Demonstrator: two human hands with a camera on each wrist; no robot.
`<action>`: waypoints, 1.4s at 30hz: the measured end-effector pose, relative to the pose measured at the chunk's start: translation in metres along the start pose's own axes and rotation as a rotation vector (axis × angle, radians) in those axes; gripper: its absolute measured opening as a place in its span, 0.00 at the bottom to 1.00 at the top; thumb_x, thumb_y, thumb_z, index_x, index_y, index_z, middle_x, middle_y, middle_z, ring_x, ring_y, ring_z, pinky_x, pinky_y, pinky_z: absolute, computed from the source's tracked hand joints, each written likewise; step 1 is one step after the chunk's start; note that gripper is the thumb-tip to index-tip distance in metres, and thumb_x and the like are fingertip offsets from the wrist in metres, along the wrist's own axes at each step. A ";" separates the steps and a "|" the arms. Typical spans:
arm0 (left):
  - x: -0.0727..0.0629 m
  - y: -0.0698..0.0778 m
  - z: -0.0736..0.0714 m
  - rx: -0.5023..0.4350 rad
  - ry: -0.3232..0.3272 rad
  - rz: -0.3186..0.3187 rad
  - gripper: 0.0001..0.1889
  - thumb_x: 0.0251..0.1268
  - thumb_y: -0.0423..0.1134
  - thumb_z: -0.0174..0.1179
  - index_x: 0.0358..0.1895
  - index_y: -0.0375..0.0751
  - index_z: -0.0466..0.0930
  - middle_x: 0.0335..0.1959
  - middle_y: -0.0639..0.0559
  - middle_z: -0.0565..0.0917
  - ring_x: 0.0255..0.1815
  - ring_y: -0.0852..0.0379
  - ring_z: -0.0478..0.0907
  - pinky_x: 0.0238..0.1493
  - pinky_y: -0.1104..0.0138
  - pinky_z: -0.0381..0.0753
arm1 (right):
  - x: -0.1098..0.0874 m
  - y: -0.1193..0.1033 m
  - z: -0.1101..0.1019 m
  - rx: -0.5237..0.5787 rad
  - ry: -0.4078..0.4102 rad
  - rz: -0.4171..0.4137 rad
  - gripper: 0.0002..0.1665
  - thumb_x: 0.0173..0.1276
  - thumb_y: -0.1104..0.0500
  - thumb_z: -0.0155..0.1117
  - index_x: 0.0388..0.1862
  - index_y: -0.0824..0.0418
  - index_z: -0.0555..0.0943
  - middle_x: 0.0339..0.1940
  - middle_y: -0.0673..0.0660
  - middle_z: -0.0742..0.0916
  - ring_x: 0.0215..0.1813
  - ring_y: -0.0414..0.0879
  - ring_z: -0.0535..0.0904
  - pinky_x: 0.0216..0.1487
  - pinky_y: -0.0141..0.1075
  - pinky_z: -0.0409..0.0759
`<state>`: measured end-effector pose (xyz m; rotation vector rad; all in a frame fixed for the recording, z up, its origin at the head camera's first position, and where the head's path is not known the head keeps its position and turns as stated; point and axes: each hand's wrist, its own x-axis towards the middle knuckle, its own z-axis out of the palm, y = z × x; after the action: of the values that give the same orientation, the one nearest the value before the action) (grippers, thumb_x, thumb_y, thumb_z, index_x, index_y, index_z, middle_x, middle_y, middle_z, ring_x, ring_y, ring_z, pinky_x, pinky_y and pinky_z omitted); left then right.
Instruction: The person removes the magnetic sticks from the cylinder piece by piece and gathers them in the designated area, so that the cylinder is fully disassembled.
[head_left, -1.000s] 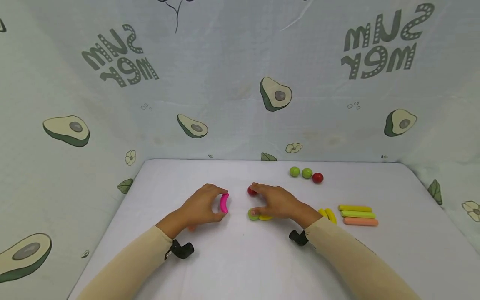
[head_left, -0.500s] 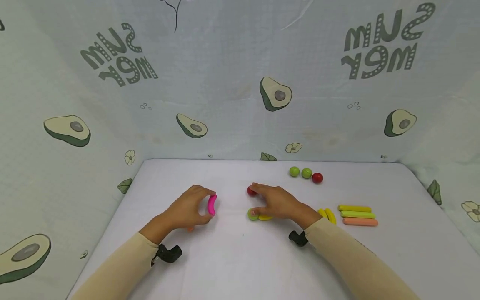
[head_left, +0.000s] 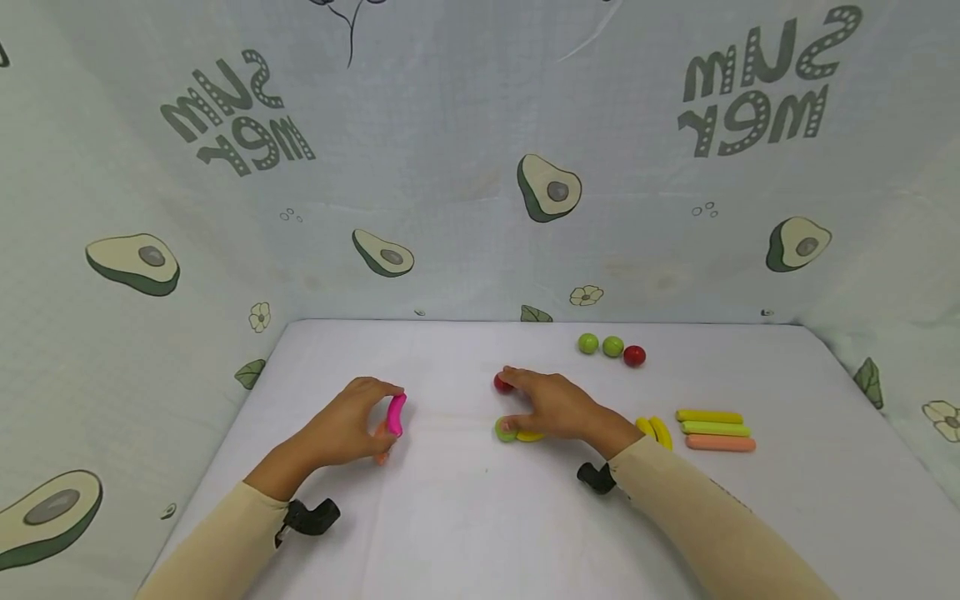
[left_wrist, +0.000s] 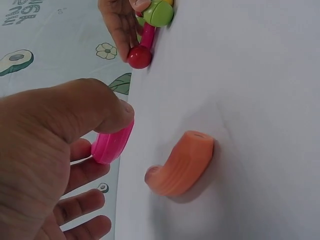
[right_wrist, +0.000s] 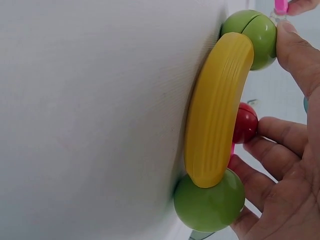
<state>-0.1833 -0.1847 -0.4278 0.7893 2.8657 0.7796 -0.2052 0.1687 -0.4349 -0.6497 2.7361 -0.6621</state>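
A pink curved stick (head_left: 395, 414) is pinched between the thumb and fingers of my left hand (head_left: 341, 427), raised off the table at the left. An orange curved stick (left_wrist: 182, 167) lies below that hand on the white cloth. My right hand (head_left: 553, 406) grips a build of toy balls and curved sticks near the table's middle. Its thumb presses a green ball (right_wrist: 256, 37) and its fingertips touch a red ball (right_wrist: 245, 124). A yellow curved stick (right_wrist: 220, 110) runs from that green ball to another green ball (right_wrist: 210, 200). Part of a pink stick shows behind.
Two green balls (head_left: 588, 343) and a red ball (head_left: 634, 356) sit at the back right. Straight yellow, lime and orange sticks (head_left: 716, 428) lie at the right. Two yellow curved sticks (head_left: 657, 431) lie beside my right wrist. A printed cloth (head_left: 465, 250) hangs behind.
My left hand has moved left, away from the build, carrying the pink curved stick over beside the orange one. The right hand has stayed in place on the build.
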 end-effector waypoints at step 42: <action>-0.040 -0.030 0.002 -0.011 -0.053 -0.034 0.35 0.52 0.34 0.77 0.66 0.34 0.75 0.60 0.48 0.80 0.66 0.41 0.70 0.64 0.47 0.75 | -0.001 -0.004 -0.002 0.016 0.002 0.025 0.53 0.60 0.38 0.77 0.79 0.56 0.67 0.80 0.52 0.69 0.78 0.52 0.64 0.75 0.48 0.64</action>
<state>-0.1616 -0.2260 -0.4473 0.7464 2.8181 0.7588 -0.2031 0.1667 -0.4312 -0.6109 2.7336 -0.6782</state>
